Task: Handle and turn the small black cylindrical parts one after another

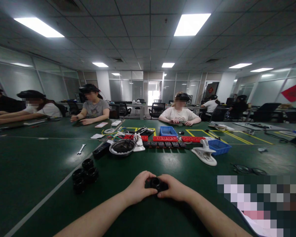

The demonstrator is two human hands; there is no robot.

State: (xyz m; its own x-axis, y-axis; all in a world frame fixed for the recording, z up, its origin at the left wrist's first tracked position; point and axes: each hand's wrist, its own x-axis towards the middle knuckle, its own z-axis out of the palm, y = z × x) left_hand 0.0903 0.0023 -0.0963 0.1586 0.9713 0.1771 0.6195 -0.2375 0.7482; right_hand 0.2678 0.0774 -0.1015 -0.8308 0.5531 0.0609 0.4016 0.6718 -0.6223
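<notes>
Two hands hold one small black part, round with a hole in the top (156, 183), over the green table (118, 219). The left hand (138, 188) has its thumb and fingers curled around one side. The right hand (174, 187) pinches the other side. Its far fingertips are hard to see, so I can't tell how tight they are. The part looks smooth, so it could slip if one hand lets go too soon. If dropped, it might roll into the black round parts (91, 173) on the left. Pushing unevenly could tip it, too.
</notes>
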